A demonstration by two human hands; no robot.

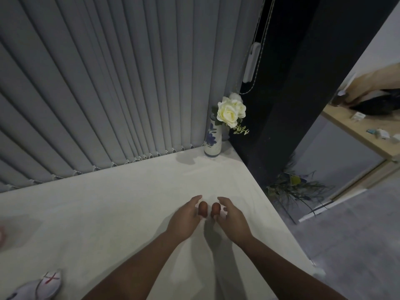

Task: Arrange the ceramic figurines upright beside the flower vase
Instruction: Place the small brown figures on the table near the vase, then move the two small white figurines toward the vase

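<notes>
Figurines, two reddish-brown, left and right, mid-worktop, well short of flower vase; left hand, right hand cupped beside each, fingers loosely curled, grip unclear; carrying and placing remain.

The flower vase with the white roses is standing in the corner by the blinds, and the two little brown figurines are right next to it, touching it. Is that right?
Not quite. The flower vase does stand in the corner by the blinds, but the two brown figurines are far from it, between the left hand and right hand, as the head view shows.
</notes>
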